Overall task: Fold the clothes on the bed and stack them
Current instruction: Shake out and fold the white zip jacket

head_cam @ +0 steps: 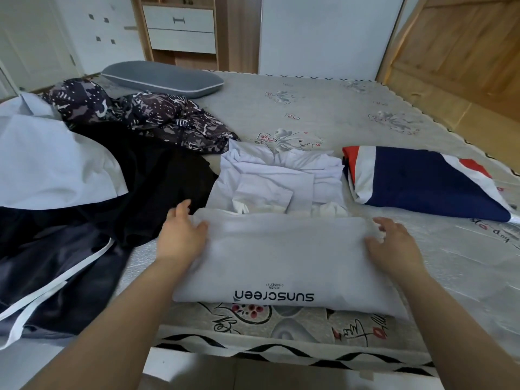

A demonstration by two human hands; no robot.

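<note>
White folded garment [281, 260] — "sunscreen", "DESIGN" printed, upside down.

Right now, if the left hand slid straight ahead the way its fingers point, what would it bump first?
Probably the folded white shirt just beyond the sunscreen garment that the left hand rests on, though depth is hard to judge.
</note>
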